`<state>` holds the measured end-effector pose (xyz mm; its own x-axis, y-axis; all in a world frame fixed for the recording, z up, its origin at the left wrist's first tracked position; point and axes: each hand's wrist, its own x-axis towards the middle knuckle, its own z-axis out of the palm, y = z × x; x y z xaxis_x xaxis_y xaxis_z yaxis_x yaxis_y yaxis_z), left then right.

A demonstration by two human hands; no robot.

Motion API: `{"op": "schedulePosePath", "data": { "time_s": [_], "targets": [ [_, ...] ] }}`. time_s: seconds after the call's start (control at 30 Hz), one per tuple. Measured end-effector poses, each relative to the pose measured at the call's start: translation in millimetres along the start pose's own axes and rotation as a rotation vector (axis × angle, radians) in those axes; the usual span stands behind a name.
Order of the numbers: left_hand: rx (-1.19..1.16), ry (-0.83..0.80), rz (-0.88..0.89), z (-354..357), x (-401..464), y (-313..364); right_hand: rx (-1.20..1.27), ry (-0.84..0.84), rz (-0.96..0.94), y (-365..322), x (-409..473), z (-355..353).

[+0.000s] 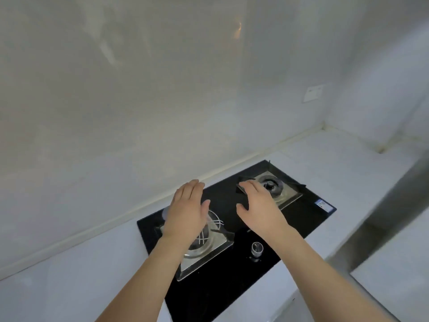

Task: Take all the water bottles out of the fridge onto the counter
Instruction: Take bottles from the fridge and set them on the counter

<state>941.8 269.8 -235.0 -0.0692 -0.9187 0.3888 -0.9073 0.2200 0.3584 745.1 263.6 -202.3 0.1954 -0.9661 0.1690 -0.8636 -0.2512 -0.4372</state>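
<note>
Left hand (185, 212) and right hand (260, 205), both relaxed and holding nothing, hover over the black hob (232, 282)

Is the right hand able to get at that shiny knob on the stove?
Probably yes. The right hand hovers open over the black stove, and the knob sits just below its wrist with nothing covering it.

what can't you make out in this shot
- Water bottles and fridge door: none in the head view; only a blurred grey panel at the right edge, which I cannot identify.
- Left burner: partly covered by the left hand.
- Right burner: near side hidden by the right hand.
- Sticker on the hob: too small to read.
- Wall plate: blurred, its type unclear.
</note>
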Motion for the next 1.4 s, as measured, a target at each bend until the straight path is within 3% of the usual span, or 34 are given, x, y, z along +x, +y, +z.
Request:
{"op": "schedulePosePath", "data": {
  "time_s": [0.33, 0.77, 1.0, 1.4],
  "targets": [
    [-0.089, -0.055, 0.356, 38, 53, 131, -0.053, 0.214, 0.262, 88, -52, -81],
    [-0.193, -0.098, 0.683, 122, 33, 393, -0.132, 0.339, 0.552, 274, -198, -206],
    [-0.254, -0.145, 0.728, 154, 22, 496, -0.108, 0.395, 0.635, 352, -258, -244],
    [-0.279, -0.309, 0.79, 231, 37, 592, -0.081, 0.447, 0.788, 455, -294, -262]
  ]
}}
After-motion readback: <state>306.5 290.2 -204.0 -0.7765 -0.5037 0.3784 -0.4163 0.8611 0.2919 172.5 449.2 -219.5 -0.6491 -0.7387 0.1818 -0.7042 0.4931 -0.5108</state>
